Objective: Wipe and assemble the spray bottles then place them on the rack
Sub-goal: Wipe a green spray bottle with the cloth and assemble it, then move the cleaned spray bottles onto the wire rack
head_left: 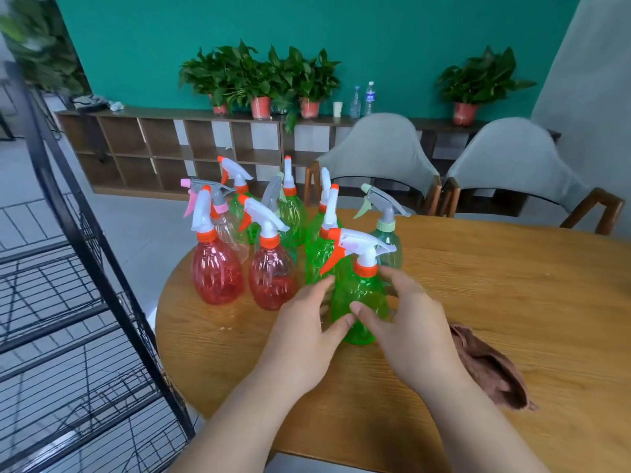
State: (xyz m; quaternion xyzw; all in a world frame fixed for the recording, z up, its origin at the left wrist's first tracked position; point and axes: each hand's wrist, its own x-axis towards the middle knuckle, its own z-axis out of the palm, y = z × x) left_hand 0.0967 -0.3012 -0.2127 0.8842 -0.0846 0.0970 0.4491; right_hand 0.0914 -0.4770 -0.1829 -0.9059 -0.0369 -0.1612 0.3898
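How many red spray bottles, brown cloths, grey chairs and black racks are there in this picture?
Red transparent plastic spray bottles: 2
Crumpled brown cloth: 1
Grey padded chairs: 2
Black wire rack: 1
Total: 6

The lower body of the nearest green bottle (363, 295) is partly covered by the left hand (307, 331) and the right hand (413, 326); whether it is gripped cannot be told. The rack (102, 254) is cut off by the left and bottom edges. The cloth (491, 370) is partly hidden behind the right forearm. The corner plant (37, 39) is blurred.
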